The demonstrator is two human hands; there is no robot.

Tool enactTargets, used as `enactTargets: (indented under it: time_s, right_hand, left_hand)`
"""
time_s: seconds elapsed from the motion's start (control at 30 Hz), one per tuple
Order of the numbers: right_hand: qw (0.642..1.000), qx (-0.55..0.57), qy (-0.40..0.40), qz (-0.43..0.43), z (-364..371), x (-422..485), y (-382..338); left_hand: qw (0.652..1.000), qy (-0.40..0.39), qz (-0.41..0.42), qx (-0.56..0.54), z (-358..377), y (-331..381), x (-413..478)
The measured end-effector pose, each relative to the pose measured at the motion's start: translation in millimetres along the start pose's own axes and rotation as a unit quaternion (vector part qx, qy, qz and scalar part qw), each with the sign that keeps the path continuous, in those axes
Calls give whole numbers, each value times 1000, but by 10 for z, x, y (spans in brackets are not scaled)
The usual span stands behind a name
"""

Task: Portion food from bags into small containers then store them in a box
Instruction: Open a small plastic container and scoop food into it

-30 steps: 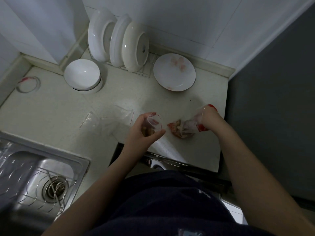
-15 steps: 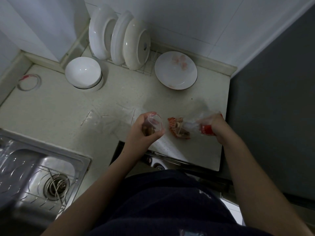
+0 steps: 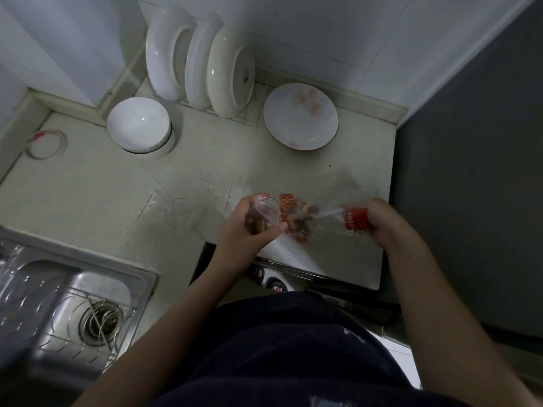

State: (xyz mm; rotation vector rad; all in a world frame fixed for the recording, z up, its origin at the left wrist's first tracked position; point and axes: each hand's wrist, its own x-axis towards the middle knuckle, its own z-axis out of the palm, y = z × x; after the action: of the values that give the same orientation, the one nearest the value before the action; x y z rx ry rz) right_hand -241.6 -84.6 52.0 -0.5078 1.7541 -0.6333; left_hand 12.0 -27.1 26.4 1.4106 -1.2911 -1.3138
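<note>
Tipping the bag [image 3: 311,220] with the right hand [image 3: 379,223], the person lets nuts slide into the little cup [image 3: 264,215] gripped by the left hand [image 3: 246,227].

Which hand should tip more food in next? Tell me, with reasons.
Right, probably. The right hand grips the bag by its red end, its other end beside the cup; the left hand holds that cup.

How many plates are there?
4. Three stand on edge in the wire rack by the wall: left plate, middle plate, right plate. The pink-patterned plate lies flat on the counter right of the rack. Others might hide behind them.
</note>
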Motion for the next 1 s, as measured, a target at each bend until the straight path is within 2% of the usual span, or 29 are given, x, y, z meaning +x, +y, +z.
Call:
enactTargets:
  time_s: [0.23,0.47,0.8,1.0]
  right_hand:
    - [997,-20,35,-63,-16,-114,-166]
    - [992,-4,1,-125,-6,-368,-361]
    - [987,83,-16,-140,-64,-519,-497]
    - [982,57,-48,-174,-21,-688,-578]
  left_hand:
    - [1000,-2,4,4,25,8,30]
    - [1000,-10,12,-5,30,23,57]
    - [1000,-19,17,-15,28,60,83]
    - [999,-14,35,-22,22,96,88]
